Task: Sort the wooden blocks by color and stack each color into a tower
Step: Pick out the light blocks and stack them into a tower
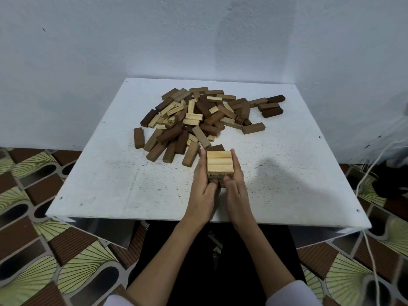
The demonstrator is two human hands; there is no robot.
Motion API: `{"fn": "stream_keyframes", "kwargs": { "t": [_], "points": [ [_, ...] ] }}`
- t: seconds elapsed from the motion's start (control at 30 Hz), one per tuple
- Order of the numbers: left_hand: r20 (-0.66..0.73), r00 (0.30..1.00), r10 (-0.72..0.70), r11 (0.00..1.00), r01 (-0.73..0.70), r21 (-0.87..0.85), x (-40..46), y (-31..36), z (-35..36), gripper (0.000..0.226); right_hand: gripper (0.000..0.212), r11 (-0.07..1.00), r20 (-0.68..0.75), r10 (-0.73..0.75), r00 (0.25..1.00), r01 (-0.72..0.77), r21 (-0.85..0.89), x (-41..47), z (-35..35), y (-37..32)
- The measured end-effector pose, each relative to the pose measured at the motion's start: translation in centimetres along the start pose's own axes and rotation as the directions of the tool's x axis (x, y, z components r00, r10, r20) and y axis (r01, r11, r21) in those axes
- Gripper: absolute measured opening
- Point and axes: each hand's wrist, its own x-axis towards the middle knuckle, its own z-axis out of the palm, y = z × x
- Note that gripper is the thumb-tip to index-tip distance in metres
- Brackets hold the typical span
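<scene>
We cup our left hand (204, 180) and right hand (235, 181) around the light tower (219, 165), fingers pressing its sides, near the table's (99, 177) front edge. It looks only a few layers tall; behind it the mixed pile (198, 120) of light, medium and dark blocks remains unsorted.

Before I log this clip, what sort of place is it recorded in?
Probably a room in a home, not a lab or workshop. A small white table stands against a plain painted wall, the floor has a patterned covering, and loose cords hang at the right.
</scene>
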Motion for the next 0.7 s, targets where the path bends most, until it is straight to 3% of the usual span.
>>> {"fn": "stream_keyframes", "kwargs": {
  "t": [0.7],
  "points": [
    [-0.004,0.999,0.033,0.999,-0.033,0.000,-0.21,0.50,0.12,0.068,0.066,0.999,-0.012,-0.029,1.000,0.029,-0.024,0.00,0.05,-0.17]
  ]
}}
